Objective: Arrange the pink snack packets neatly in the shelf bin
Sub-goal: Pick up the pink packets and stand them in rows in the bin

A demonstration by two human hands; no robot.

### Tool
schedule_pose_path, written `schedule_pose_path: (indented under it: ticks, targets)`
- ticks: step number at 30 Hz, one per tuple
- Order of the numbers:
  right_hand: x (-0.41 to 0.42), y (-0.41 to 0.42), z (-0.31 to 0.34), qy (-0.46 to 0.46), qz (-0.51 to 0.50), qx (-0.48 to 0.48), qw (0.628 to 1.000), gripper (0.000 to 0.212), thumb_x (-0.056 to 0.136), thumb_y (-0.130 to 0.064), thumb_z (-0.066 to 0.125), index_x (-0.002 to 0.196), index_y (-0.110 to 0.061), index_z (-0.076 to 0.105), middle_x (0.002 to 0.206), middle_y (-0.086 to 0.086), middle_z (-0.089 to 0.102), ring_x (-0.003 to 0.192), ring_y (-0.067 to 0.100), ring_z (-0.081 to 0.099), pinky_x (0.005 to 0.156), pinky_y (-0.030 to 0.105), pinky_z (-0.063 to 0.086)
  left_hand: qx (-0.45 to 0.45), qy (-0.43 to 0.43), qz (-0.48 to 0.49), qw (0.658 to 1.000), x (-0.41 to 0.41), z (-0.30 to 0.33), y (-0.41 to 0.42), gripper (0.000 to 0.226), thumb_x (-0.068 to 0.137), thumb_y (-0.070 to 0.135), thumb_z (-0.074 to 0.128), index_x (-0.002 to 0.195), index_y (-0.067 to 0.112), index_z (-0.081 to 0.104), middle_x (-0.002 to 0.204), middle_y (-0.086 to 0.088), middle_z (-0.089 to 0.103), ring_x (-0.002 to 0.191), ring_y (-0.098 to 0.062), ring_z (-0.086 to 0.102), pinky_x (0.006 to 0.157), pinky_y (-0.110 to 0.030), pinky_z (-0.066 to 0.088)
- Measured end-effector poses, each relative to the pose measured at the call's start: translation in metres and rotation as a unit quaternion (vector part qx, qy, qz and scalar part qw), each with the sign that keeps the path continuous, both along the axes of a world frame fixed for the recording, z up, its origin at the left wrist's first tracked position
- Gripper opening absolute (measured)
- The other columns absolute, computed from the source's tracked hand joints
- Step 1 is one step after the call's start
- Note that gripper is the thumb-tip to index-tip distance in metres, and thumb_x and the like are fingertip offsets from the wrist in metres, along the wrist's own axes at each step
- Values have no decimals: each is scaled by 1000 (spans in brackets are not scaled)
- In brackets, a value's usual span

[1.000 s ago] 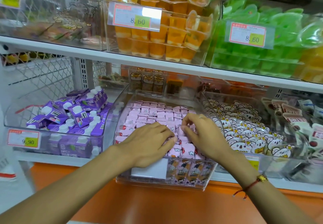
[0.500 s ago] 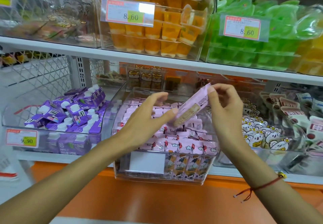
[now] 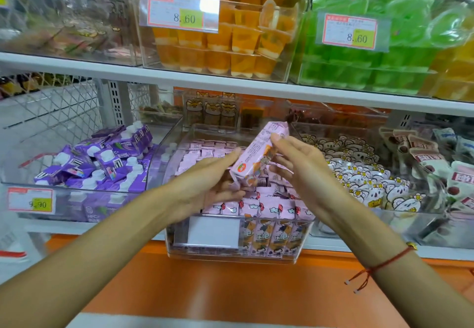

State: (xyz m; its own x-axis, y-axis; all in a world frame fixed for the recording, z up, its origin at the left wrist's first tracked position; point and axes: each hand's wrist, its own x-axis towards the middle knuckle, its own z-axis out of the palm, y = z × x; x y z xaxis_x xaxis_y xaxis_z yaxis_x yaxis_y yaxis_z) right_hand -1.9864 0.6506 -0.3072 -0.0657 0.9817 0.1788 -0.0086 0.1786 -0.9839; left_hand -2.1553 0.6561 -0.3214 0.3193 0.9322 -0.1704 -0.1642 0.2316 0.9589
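A clear shelf bin (image 3: 230, 257) on the lower shelf holds rows of pink snack packets (image 3: 272, 208), standing upright at the front and lying flatter at the back. One pink snack packet (image 3: 256, 154) hangs tilted above the middle of the bin. My right hand (image 3: 301, 167) pinches its upper part, thumb on top. The packet's lower end sits in my left hand (image 3: 209, 184), between the fingers and thumb. A blank white label (image 3: 213, 230) is fixed to the bin's front wall.
A bin of purple spouted pouches (image 3: 97, 163) stands to the left. To the right is a bin of white bear-print packets (image 3: 364, 179). The white upper shelf (image 3: 179, 77) carries bins of orange jelly cups (image 3: 218, 45) and green jelly cups (image 3: 384, 53). An orange panel (image 3: 230, 289) runs below.
Both hands lifted from the packets in the bin. The right hand raised one pink packet. The packet's lower end now sits in the left hand, and the packet has tilted steeper.
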Motion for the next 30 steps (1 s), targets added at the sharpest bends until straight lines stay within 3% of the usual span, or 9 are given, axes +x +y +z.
schedule_pose_path:
  ticks: [3,7,10,13,16,19,22,26,30]
  targets:
    - [1,-1,1,35,-83,0,996,35,75,-36,75,96,-12,61,66,-5,68,62,4,62,61,17,50,90,90,-6,992,1,1,1,40,90,52,46,102,22,69,101,-1,74,89,-12,69,72,-22,57]
    - [4,0,0,95,-109,-18,989,44,72,-30,78,99,-7,52,54,-1,62,50,6,58,54,15,50,185,142,-33,972,-2,0,-2,37,73,52,67,109,40,65,104,12,71,89,0,67,75,-17,55]
    - [4,-1,1,124,-104,-25,987,42,71,-31,77,96,-8,53,66,5,68,52,5,62,54,13,51,186,140,-12,972,-4,-3,2,33,72,38,74,103,41,61,108,13,70,98,-2,66,86,-24,54]
    - [5,-1,0,139,-83,-28,986,44,71,-33,76,101,-8,55,87,8,72,65,9,68,58,14,53,194,90,10,977,-7,-5,5,33,76,32,74,108,34,64,102,12,73,96,-2,67,79,-18,54]
    - [9,1,-8,-118,-180,108,971,44,81,-30,72,113,-17,45,105,-1,60,88,10,62,72,18,50,274,114,109,949,-11,-4,9,34,81,24,73,114,23,65,102,10,71,93,2,66,73,-7,50]
    - [15,-2,-18,-365,-208,275,865,29,86,-19,66,108,-18,47,100,-3,53,90,13,51,76,23,42,353,201,195,893,-17,-5,14,35,82,23,72,114,21,60,102,12,66,95,4,61,75,-5,48]
    - [16,-8,-33,-504,-135,276,807,16,93,-29,55,107,-22,54,105,-5,55,99,12,49,74,28,40,363,231,185,884,-20,-10,14,38,79,28,74,112,24,56,98,18,64,90,10,60,72,-4,48]
    - [18,-17,-48,-604,-48,249,756,40,100,-43,30,126,-24,53,117,-5,56,107,14,49,80,25,37,386,278,170,863,-16,-18,13,35,76,34,76,98,30,49,89,26,64,86,11,61,70,-5,45]
    - [27,-21,-46,-595,-10,237,768,43,98,-46,26,129,-27,51,121,-11,52,110,11,48,79,23,36,461,389,119,789,-17,-10,9,31,78,35,74,97,30,49,103,17,65,98,1,59,74,-4,40]
